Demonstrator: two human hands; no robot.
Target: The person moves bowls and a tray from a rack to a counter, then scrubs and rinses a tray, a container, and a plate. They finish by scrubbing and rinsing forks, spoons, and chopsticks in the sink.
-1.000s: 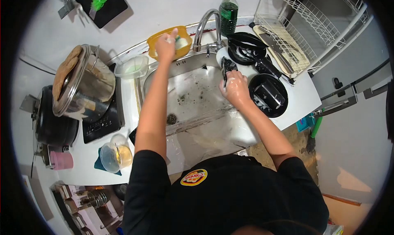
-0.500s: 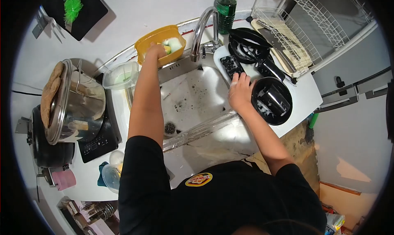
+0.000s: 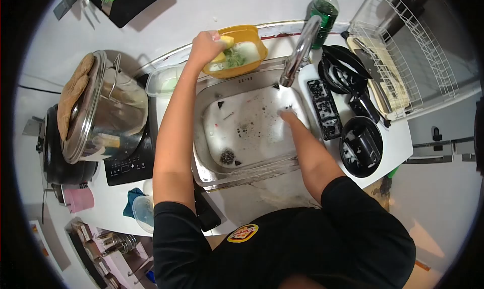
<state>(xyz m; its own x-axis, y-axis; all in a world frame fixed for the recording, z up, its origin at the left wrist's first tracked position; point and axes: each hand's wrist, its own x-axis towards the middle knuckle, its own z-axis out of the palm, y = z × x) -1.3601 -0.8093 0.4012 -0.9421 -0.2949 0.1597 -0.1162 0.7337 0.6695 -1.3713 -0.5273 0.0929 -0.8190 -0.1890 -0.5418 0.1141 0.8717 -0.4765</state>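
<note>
My left hand is closed around a yellow sponge at the left end of the mustard-yellow basin. Suds and a green mesh scrubber lie inside that basin. Down in the steel sink, my right hand reaches to the right side of the bowl below the faucet. Its fingers are too small and bunched to make out. A soapy black rectangular tray lies on the counter just right of it, beside a sudsy black bowl.
Soapy black pans are stacked at the right, near a knife on a cutting board and a wire rack. A green bottle stands behind the faucet. At left, a large steel pot sits by a black induction cooker.
My right hand has left the black tray and moved down into the sink. The left hand has lifted the sponge toward the basin's rim. The view has shifted.
</note>
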